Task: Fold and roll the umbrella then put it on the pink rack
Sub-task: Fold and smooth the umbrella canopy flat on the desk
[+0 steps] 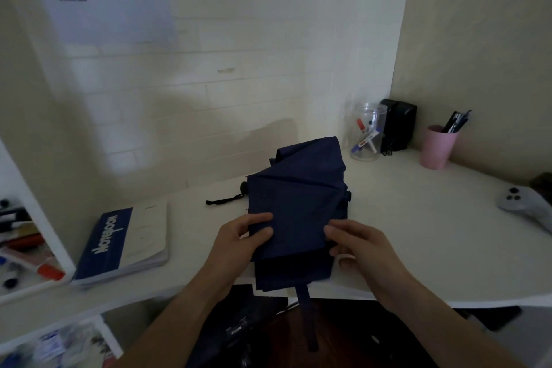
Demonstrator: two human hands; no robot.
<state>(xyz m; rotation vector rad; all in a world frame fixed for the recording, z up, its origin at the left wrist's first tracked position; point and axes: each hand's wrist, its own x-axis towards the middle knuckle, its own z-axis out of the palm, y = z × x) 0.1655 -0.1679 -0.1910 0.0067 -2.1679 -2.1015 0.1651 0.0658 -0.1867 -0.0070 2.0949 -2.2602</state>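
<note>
A collapsed navy umbrella (298,194) lies on the white desk (403,233) in front of me, its fabric loose and creased in flat panels. Its black handle end with a wrist strap (224,199) pokes out to the left. A fabric closing strap (307,311) hangs down over the desk's front edge. My left hand (239,239) pinches the left edge of the top fabric panel. My right hand (358,243) pinches the right edge of the same panel. No pink rack is in view.
A blue and white notebook (125,243) lies at the left. At the back right stand a clear jar of markers (366,131), a black box (398,124) and a pink cup of pens (437,146). A grey controller (522,203) lies at the right edge.
</note>
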